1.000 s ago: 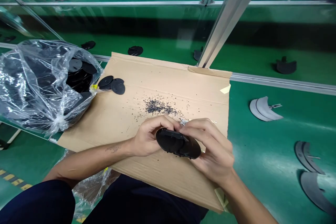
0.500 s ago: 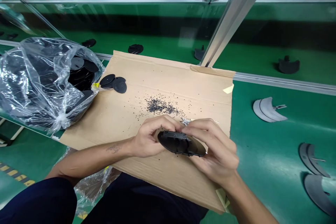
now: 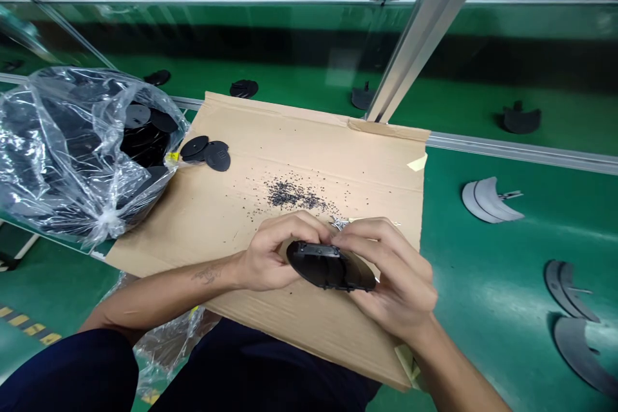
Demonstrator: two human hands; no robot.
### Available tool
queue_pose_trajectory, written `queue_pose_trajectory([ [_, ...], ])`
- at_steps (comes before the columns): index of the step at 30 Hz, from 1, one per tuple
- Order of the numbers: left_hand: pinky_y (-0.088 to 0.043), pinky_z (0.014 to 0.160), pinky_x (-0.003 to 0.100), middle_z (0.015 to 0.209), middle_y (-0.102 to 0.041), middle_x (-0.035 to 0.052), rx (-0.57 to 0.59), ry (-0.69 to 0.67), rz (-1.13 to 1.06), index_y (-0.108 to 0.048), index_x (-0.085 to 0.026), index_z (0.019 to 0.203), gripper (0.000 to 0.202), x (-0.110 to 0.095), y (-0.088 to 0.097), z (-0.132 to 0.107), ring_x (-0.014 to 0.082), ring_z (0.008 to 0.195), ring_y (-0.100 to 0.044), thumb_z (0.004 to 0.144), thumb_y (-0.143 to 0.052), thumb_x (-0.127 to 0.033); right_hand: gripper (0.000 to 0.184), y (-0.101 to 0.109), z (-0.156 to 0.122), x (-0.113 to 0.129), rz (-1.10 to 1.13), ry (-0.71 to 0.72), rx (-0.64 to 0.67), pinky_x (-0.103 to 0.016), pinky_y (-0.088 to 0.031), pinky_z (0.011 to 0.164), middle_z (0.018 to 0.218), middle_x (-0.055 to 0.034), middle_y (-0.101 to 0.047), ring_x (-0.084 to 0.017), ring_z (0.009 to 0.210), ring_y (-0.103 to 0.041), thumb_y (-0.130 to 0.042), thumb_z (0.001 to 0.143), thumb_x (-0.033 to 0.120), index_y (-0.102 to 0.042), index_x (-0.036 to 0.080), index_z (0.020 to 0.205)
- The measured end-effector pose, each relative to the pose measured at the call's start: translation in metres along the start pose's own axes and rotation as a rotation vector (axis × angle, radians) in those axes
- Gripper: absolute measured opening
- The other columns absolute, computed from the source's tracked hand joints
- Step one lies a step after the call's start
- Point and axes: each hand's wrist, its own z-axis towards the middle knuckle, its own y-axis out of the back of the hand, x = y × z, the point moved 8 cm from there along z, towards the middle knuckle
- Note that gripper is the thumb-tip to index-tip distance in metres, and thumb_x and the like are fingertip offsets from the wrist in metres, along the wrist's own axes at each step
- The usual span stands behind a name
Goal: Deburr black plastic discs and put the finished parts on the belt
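Both hands hold one black round plastic part (image 3: 331,268) just above a flat cardboard sheet (image 3: 241,219). My left hand (image 3: 270,254) curls round its left edge, fingers closed on it. My right hand (image 3: 393,277) grips its right side, and a small metal blade tool (image 3: 340,224) pokes out above the fingers at the part's top rim. A scatter of black plastic shavings (image 3: 292,194) lies on the cardboard just beyond the hands.
A clear plastic bag (image 3: 72,148) full of black discs sits at the left, two loose discs (image 3: 207,153) by its mouth. Grey curved parts (image 3: 487,199) lie on the green bench at right. A slanted aluminium post (image 3: 420,38) rises behind the cardboard, more black parts on the belt beyond.
The black part has tilted slightly between my hands and sits a little flatter. Both hands have stayed in the same place over the cardboard.
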Motion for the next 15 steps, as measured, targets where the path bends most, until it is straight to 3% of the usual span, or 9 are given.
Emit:
queue_pose_trajectory([
  [8,-0.058,0.079,0.033,0.094,-0.066,0.0046,0.013,-0.091,0.099,-0.061,-0.018,0.103,0.018,-0.006,0.003,0.001,0.0162,0.089,-0.066,0.087,-0.07,-0.016,0.027,-0.001,-0.001,-0.001,0.001,0.009,0.005,-0.037,-0.061,0.071,0.103,-0.0096,-0.067,-0.022,0.089,-0.067,-0.068,0.088,0.008,-0.065,0.019,0.112],
  [15,-0.049,0.07,0.029,0.086,-0.063,0.0013,0.005,-0.215,0.405,-0.066,-0.02,0.106,0.018,-0.019,0.006,0.004,0.013,0.077,-0.058,0.088,-0.066,-0.019,0.029,-0.008,0.0,-0.008,0.075,-0.073,0.05,-0.037,-0.062,0.074,0.104,-0.0103,-0.067,-0.022,0.092,-0.068,-0.069,0.087,0.008,-0.066,0.019,0.114],
])
